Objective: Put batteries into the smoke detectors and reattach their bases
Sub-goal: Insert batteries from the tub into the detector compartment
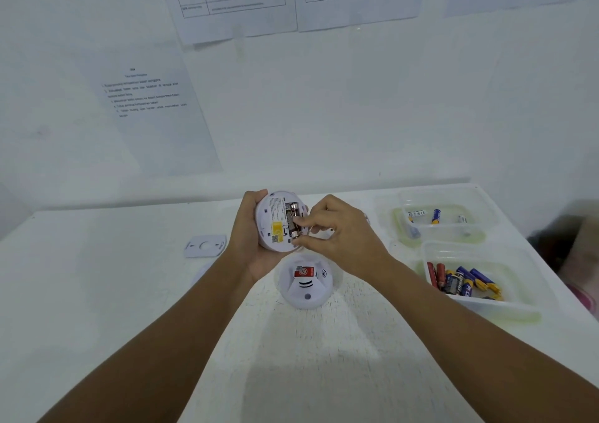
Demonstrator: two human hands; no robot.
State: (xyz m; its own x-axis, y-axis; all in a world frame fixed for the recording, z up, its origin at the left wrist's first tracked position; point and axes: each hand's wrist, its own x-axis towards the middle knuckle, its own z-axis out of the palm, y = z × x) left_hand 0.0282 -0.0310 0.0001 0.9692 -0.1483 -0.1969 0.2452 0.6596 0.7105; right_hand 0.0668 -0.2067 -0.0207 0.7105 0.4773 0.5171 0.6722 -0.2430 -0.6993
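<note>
Your left hand [249,237] cups the open smoke detector [279,221] from its left side, fingers wrapped round the rim and palm behind it. It's tilted w/ the back facing you, probably so you can see into the battery bay while the other hand works. Your right hand [337,228] comes in from the detector's right, fingers curled, thumb and fingertips [299,241] pinching at the batteries [293,220] in the bay. Looks like you're seating or aligning one; can't tell if it's fully clicked in.

The detector sits lifted off the table [97,293], i.e. held in the air, not resting. It's a round white disc. Its back shows a printed label, a yellow sticker [278,229] and a bay w/ metallic-looking cells lying lengthwise. No base on it yet.

Just below that detector, on the table, is a second detector [306,283], white and domed w/ a red label and a small button. To the held detector's left lies a flat white base plate [205,245], apart from it, likely parked there for reattaching. Right of the detector, a clear tub [470,280] holds loose batteries in red, blue and yellow. Another tub [437,215], beyond it, holds only a few. Both are within reach of your right hand, prob. the reason they're on that side.
</note>
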